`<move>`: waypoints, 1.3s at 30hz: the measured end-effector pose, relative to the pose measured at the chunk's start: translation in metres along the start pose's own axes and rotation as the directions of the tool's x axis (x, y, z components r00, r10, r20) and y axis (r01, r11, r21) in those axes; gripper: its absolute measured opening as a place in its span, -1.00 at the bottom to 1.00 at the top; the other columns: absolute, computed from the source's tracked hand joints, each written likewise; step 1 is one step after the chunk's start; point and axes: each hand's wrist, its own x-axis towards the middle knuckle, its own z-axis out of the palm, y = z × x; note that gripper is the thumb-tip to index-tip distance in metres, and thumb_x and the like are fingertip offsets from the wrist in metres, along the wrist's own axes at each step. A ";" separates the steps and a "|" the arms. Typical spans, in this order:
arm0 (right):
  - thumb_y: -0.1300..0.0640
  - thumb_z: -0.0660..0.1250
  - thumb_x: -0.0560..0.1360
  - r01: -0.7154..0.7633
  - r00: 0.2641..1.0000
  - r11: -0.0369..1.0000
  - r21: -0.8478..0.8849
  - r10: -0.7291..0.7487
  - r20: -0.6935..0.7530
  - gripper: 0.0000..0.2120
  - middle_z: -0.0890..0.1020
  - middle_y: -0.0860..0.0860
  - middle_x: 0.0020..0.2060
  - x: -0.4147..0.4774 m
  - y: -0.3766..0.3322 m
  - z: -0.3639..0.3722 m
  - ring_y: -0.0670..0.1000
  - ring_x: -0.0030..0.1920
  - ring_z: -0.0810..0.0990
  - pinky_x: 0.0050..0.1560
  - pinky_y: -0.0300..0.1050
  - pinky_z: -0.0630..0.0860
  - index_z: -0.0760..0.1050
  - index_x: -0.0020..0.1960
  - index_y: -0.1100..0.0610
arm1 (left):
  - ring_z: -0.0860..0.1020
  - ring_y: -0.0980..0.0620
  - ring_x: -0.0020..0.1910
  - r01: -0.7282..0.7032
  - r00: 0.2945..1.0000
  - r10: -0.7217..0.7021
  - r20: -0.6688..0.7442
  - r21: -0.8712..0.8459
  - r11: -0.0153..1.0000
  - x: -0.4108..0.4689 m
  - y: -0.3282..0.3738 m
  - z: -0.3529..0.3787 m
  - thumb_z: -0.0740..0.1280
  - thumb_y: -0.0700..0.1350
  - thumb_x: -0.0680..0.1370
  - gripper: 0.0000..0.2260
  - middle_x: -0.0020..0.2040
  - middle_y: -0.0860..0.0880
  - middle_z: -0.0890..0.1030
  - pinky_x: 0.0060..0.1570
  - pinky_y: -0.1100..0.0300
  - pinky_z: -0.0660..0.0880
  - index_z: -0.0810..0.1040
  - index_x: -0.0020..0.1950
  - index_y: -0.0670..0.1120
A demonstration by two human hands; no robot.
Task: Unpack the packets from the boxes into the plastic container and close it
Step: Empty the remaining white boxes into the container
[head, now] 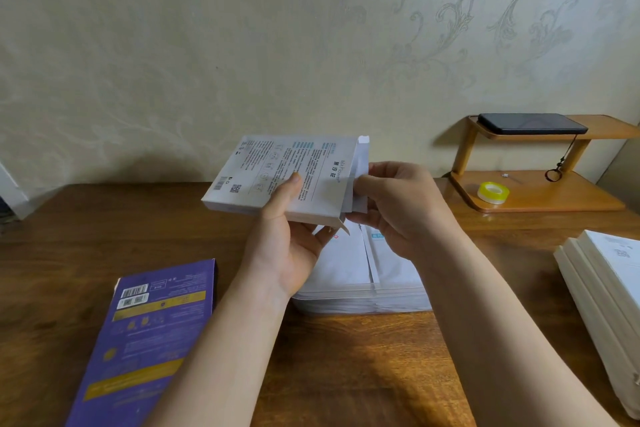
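Observation:
My left hand [289,243] holds a flat white printed box [277,173] from below, thumb on its top face, above the table. The box's right end flap is open. My right hand [394,204] pinches the white packets [360,180] sticking out of that open end. Under both hands a clear plastic container [363,295] sits on the wooden table, with white packets [343,260] lying in it. I see no lid on it.
A purple box [145,333] lies flat at the front left of the table. A stack of white boxes [609,291] sits at the right edge. A wooden shelf [540,191] at the back right carries a phone [530,123] and a tape roll [493,191].

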 end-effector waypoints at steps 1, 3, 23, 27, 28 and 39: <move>0.40 0.36 0.49 0.002 1.000 1.000 -0.012 -0.002 -0.011 -0.91 0.71 0.26 -0.14 0.000 0.001 0.002 0.12 -0.29 0.72 -0.36 -0.15 0.59 0.56 0.00 0.36 | 0.64 -0.06 0.02 0.005 1.000 -0.005 0.006 0.004 1.000 0.000 0.000 0.000 0.32 -0.06 0.60 -0.78 0.07 -0.09 0.70 0.05 -0.01 0.57 0.59 0.23 0.05; 0.37 0.42 0.47 0.004 0.999 1.000 -0.025 -0.005 -0.034 -0.93 0.68 0.27 -0.22 -0.002 0.003 0.007 0.12 -0.35 0.69 -0.39 -0.13 0.58 0.54 -0.10 0.34 | 0.63 -0.07 0.04 0.011 1.000 -0.011 0.015 -0.001 1.000 -0.001 0.001 -0.001 0.32 -0.05 0.59 -0.76 0.08 -0.11 0.70 0.04 -0.01 0.58 0.58 0.25 0.04; 0.39 0.22 0.54 0.293 0.954 0.895 -0.337 -0.253 0.158 -0.83 0.70 0.27 -0.16 -0.001 -0.062 0.023 0.16 -0.25 0.74 -0.24 -0.01 0.68 0.59 -0.10 0.36 | 0.70 -0.15 0.04 0.005 0.998 -0.031 -0.058 -0.397 0.918 -0.001 0.017 0.000 0.39 -0.03 0.58 -0.55 0.14 -0.24 0.63 -0.13 -0.04 0.67 0.44 0.43 -0.14; 0.48 0.26 0.49 0.548 0.836 0.680 -0.486 -0.441 0.326 -0.76 0.73 0.14 -0.15 0.000 -0.071 0.008 0.01 -0.17 0.75 -0.09 -0.05 0.69 0.67 -0.02 0.28 | 0.72 -0.11 -0.04 0.000 0.998 -0.030 -0.064 -0.430 0.903 0.000 0.025 -0.001 0.36 -0.05 0.61 -0.64 0.08 -0.22 0.67 -0.10 -0.03 0.68 0.50 0.36 -0.17; 0.44 0.34 0.48 0.622 0.778 0.565 -0.542 -0.526 0.344 -0.79 0.73 0.10 -0.15 0.002 -0.071 0.003 -0.04 -0.17 0.74 -0.07 -0.05 0.69 0.68 -0.02 0.23 | 0.72 -0.12 -0.03 -0.001 0.998 -0.029 -0.064 -0.429 0.903 0.000 0.026 -0.001 0.35 -0.05 0.61 -0.65 0.10 -0.22 0.67 -0.11 -0.02 0.68 0.51 0.35 -0.17; 0.21 0.25 0.57 0.629 0.655 0.532 -0.567 -0.755 0.017 -0.91 0.64 0.09 -0.22 0.030 -0.065 -0.043 -0.11 -0.28 0.51 -0.27 -0.17 0.40 0.48 -0.04 0.23 | 0.70 -0.07 -0.11 0.048 0.992 -0.080 -0.097 -0.299 0.953 0.007 0.022 -0.009 0.38 -0.02 0.58 -0.62 0.04 -0.17 0.69 -0.09 0.04 0.67 0.56 0.34 -0.17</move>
